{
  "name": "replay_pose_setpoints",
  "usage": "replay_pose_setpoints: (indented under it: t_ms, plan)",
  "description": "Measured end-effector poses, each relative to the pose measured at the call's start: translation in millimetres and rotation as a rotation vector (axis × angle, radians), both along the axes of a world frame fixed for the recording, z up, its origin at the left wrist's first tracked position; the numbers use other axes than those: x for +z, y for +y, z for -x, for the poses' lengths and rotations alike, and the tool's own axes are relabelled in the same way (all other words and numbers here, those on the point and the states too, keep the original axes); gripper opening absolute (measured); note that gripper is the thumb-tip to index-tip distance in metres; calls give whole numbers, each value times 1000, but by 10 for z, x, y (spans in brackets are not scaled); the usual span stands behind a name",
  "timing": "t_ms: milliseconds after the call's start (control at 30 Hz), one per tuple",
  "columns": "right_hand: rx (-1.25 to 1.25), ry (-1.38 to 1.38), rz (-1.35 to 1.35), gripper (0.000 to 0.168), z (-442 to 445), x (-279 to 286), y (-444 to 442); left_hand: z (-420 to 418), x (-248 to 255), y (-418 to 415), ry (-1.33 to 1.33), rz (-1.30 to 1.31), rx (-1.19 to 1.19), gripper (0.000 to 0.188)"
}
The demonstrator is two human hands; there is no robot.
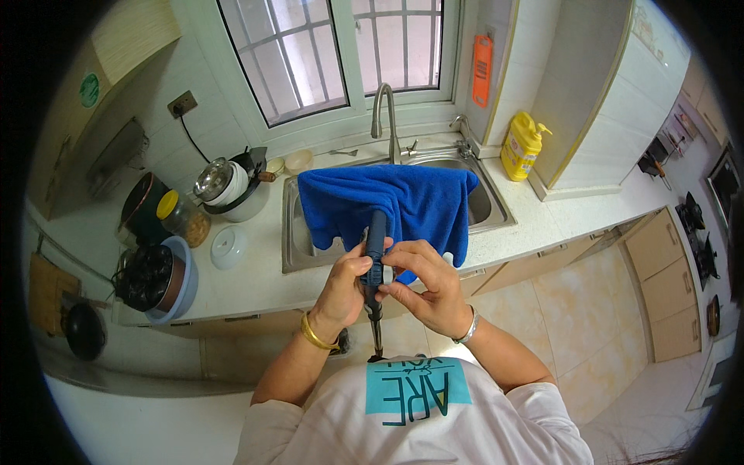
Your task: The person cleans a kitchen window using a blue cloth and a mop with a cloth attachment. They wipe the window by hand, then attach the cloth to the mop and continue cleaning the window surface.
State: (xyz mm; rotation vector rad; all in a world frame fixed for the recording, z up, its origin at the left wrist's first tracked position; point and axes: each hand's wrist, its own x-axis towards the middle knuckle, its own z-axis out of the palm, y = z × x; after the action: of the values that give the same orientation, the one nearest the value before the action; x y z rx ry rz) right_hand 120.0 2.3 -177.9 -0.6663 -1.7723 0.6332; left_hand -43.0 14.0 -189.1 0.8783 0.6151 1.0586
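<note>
Both hands are on a dark blue and black handled device [375, 256], perhaps an umbrella or a household tool; its kind cannot be told. A metal shaft runs from it towards my chest. My left hand [341, 285] grips its body, with the thumb on the near side. The fingers and thumb of my right hand [427, 285] pinch a small pale part [387, 274] at the device's right side. Beyond the hands, a blue towel [430, 203] lies draped across the steel double sink [503, 218] and hangs over its front edge.
A curved faucet [390, 110] rises behind the sink, with a yellow pump bottle [521, 145] to the right. On the left counter stand a white bowl [229, 247], stacked bowls [224, 183], a yellow-lidded jar [189, 221] and a blue basin [189, 285] holding a black plastic bag [142, 276].
</note>
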Motion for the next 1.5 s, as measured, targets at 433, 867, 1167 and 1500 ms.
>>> replay_pose_setpoints:
  t_ms: [433,867,1167,1500]
  plan:
    - [-34,-77,-90,38,-25,-57,78,-24,-35,37,-37,-68,-7,51]
    - [-73,-226,-178,43,-85,-24,162,2,-61,86,-166,-217,-137,61]
    - [-74,-145,-21,41,-96,-33,117,-8,-124,100,-43,-220,-127,62]
    - [-71,-119,57,40,-97,-89,128,-41,-120,180,40,-317,-51,51]
